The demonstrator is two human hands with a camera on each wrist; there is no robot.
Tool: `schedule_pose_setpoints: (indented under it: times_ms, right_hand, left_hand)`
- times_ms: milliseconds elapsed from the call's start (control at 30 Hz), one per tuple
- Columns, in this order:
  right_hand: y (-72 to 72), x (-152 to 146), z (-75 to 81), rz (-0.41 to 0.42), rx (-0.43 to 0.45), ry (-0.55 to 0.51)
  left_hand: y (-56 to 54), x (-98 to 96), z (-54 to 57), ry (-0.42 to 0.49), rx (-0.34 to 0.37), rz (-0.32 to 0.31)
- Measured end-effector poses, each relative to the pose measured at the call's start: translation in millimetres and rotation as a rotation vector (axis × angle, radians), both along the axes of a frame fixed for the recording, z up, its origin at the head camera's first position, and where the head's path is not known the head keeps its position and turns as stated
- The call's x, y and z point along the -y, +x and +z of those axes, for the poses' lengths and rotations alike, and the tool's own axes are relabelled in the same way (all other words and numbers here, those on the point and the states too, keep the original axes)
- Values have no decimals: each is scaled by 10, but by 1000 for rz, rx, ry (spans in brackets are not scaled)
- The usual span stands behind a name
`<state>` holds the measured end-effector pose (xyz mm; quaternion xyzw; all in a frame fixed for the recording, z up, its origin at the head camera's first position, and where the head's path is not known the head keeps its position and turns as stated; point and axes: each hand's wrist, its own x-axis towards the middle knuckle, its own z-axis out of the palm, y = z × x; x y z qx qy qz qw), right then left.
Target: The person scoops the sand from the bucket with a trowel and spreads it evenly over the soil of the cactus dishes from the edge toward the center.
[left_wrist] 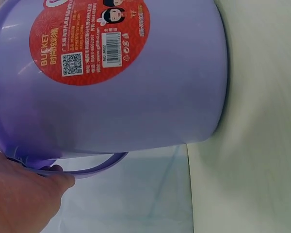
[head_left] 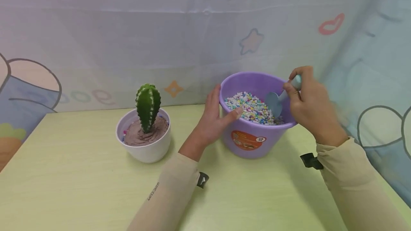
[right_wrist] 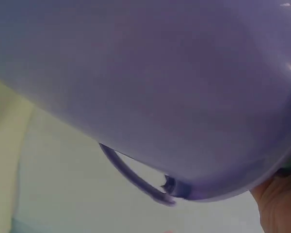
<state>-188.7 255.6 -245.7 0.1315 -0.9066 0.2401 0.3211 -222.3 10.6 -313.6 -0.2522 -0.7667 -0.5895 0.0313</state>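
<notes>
A purple bucket point(head_left: 277, 134) with an orange label stands on the table, partly filled with small multicoloured pebbles point(head_left: 248, 106). My left hand point(head_left: 214, 122) holds its left rim, thumb over the edge and fingers along the outside. In the left wrist view, fingertips curl by the bucket's handle point(left_wrist: 99, 167). At the right rim, my right hand point(head_left: 309, 104) grips the light-blue handle of a small shovel point(head_left: 273, 103), whose blade dips among the pebbles. The bucket wall point(right_wrist: 150, 97) fills most of the right wrist view and hides the shovel there.
Left of the bucket stands a white pot point(head_left: 149, 152) with a green cactus point(head_left: 147, 106) set in brownish, clay-like material point(head_left: 141, 138). A printed cloth point(head_left: 128, 45) hangs behind the pale yellow-green table point(head_left: 80, 181) and along its right side.
</notes>
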Motion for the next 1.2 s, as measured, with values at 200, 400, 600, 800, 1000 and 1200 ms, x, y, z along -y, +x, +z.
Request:
schedule_pose_setpoints:
  times_ms: [200, 400, 600, 800, 1000, 1200]
  right_hand:
    - [-25, -117, -14, -54, 99, -270]
    - [-29, -136, -37, 58, 146, -454]
    - [-38, -118, -8, 26, 196, -614]
    - [-58, -17, 21, -38, 244, -696]
    - [-92, -5, 5, -4, 263, -766]
    - [-81, -95, -72, 259, 218, -704]
  left_hand:
    - [22, -11, 12, -10, 16, 8]
    - [26, -5, 5, 8, 24, 3]
    - [24, -36, -1, 15, 35, -6]
    - [23, -19, 4, 20, 48, 6]
    - [8, -18, 7, 18, 35, -5]
    - [18, -12, 14, -1, 39, -3]
